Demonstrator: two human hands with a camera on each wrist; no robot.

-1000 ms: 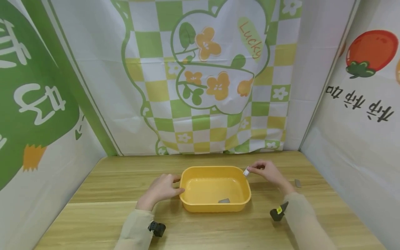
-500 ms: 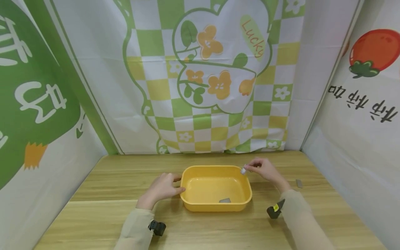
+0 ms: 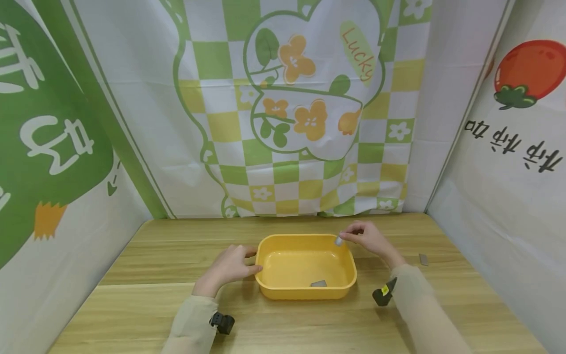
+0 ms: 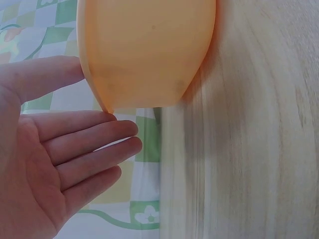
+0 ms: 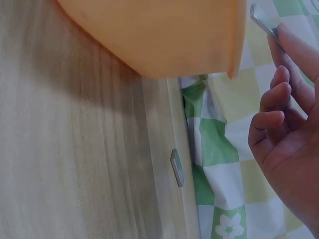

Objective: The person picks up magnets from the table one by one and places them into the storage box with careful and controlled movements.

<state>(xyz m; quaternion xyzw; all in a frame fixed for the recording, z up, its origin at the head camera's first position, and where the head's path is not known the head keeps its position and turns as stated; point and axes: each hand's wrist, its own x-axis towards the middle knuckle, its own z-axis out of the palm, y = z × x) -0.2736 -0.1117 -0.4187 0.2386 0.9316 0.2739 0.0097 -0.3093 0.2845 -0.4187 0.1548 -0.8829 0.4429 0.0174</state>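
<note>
A yellow plastic basin point(image 3: 305, 293) stands on the wooden table. At its left end my left hand point(image 3: 227, 269) touches the rim with thumb and index finger; the left wrist view shows the fingers mostly straight. Over the far right corner, my right hand point(image 3: 370, 240) pinches a small flat silver-grey rectangular piece point(image 3: 338, 241) between thumb and index finger. That piece point(image 5: 263, 21) shows its thin edge in the right wrist view. A similar grey piece point(image 3: 318, 283) lies inside the basin by the near wall.
Another flat grey piece point(image 3: 423, 259) lies on the table, right of the right hand. The right wrist view has a flat metal piece point(image 5: 177, 168) on the wood; I cannot tell if it is the same one. A checkered curtain point(image 3: 309, 187) hangs behind the table.
My right hand has moved left with the pinched piece, from the basin's right rim to over its far right corner. The left hand stays at the left rim.
</note>
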